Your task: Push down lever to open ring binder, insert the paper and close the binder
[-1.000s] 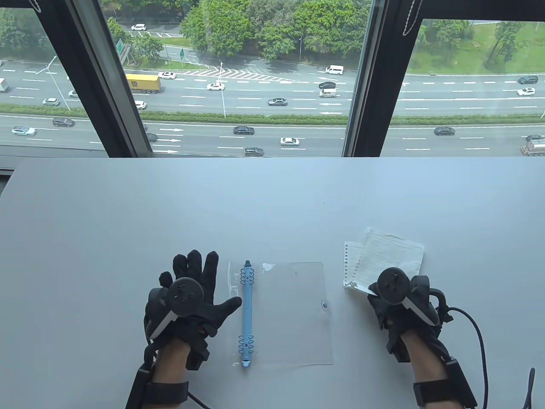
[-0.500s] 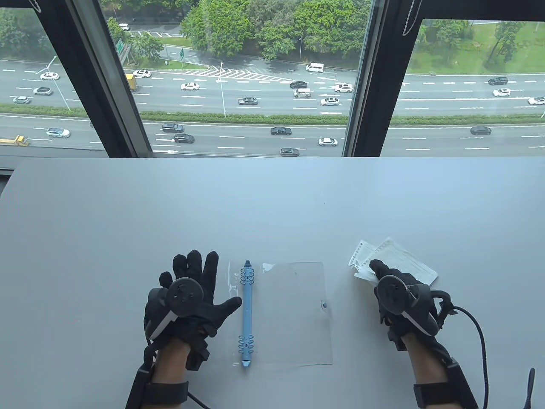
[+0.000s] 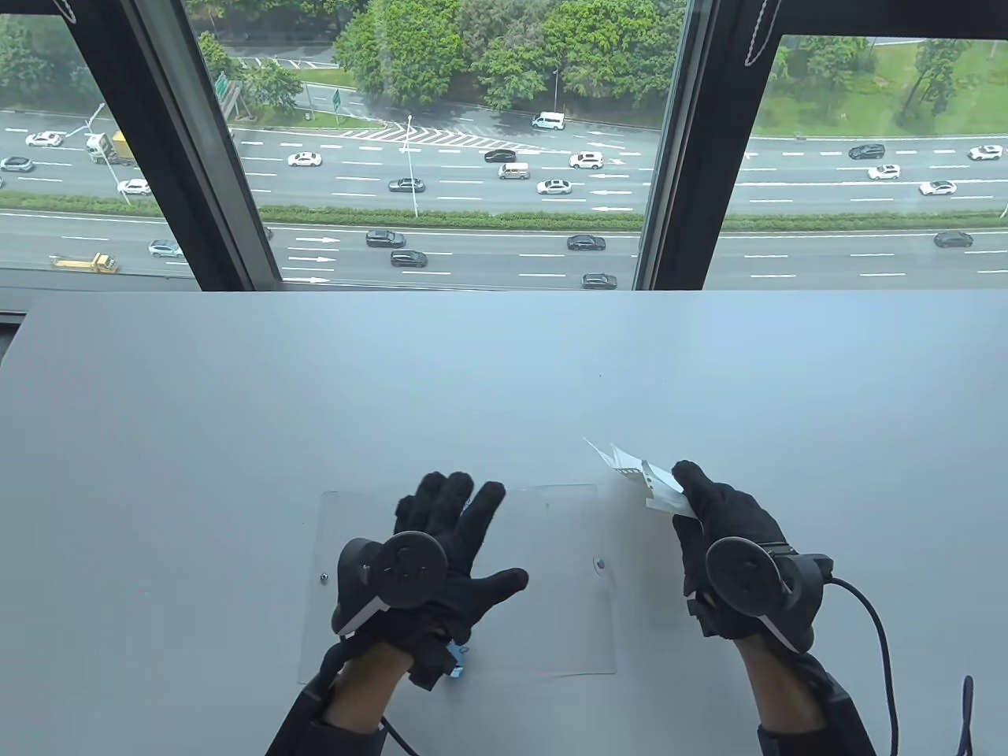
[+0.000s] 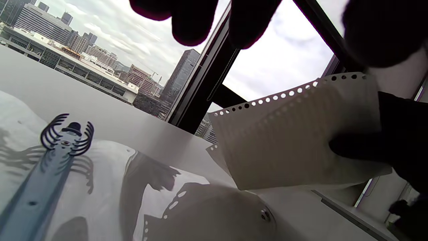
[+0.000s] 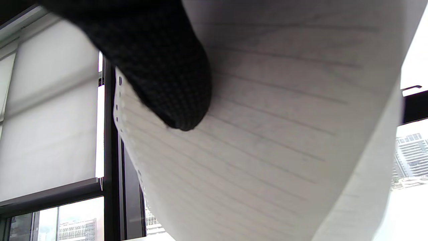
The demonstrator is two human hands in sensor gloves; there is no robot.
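The binder (image 3: 543, 583) has been opened flat at lower centre under the spread, empty left hand (image 3: 441, 559); paper (image 3: 642, 480) (punched edge leading) has been lifted, pinched by the right hand (image 3: 728, 543), ready for the rings (image 4: 67, 134).

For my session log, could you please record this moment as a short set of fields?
binder: clear-covered binder lies open flat on the table
ring spine: blue ring spine, rings parted
left hand: left hand is over the spine, fingers straight, holding nothing
right hand: right hand pinches the paper
paper: punched, lined sheets are lifted off the table, right of the binder
inserted: not yet
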